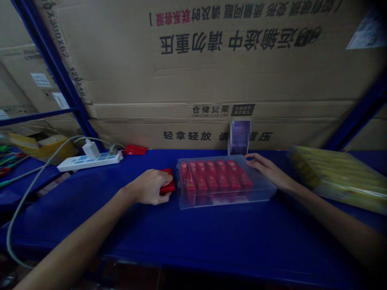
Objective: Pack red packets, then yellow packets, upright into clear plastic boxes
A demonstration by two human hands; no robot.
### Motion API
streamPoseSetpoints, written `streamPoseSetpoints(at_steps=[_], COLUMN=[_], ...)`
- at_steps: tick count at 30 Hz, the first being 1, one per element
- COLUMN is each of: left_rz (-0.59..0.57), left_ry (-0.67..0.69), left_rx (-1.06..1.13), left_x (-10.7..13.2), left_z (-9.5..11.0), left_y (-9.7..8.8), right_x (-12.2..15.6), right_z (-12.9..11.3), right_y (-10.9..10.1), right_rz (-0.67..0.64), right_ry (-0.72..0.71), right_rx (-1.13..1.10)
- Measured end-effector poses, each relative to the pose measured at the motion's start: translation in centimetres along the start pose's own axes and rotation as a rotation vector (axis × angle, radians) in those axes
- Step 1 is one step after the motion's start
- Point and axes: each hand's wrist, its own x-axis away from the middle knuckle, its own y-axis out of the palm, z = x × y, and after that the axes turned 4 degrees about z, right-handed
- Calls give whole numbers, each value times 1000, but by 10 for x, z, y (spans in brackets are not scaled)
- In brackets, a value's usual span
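Note:
My left hand [152,186] is closed around a small red packet [168,186] just left of a clear plastic box [232,198]. Inside the box, several red packets [222,181] stand in two rows toward its left side, while its right part shows no red ones. With its fingers at the far right corner of the box, my right hand [263,167] grips the rim. The palm hides part of what the left hand holds, so I cannot tell whether it is one packet or a small stack.
A white power strip [90,161] with cables and a flat red packet [134,150] lie at the back left. Yellow items in clear wrap [341,177] sit at the right. Behind stands a large cardboard box [196,80], with a phone-like object [240,137] before it.

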Motion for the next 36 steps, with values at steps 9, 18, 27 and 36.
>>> streamPoseSetpoints(at_steps=[9, 18, 27, 36], left_rz=[122, 169, 324, 197], left_ry=[3, 35, -76, -707], left_rx=[295, 475, 356, -178], left_x=[-2, -2, -2, 4], left_z=[9, 11, -48, -164], left_y=[11, 18, 26, 46], right_x=[4, 5, 2, 3], right_z=[-7, -10, -2, -11], right_y=[2, 2, 3, 5], right_rz=[-15, 6, 2, -34], right_ry=[6, -24, -23, -38], right_rx=[-9, 22, 0, -27])
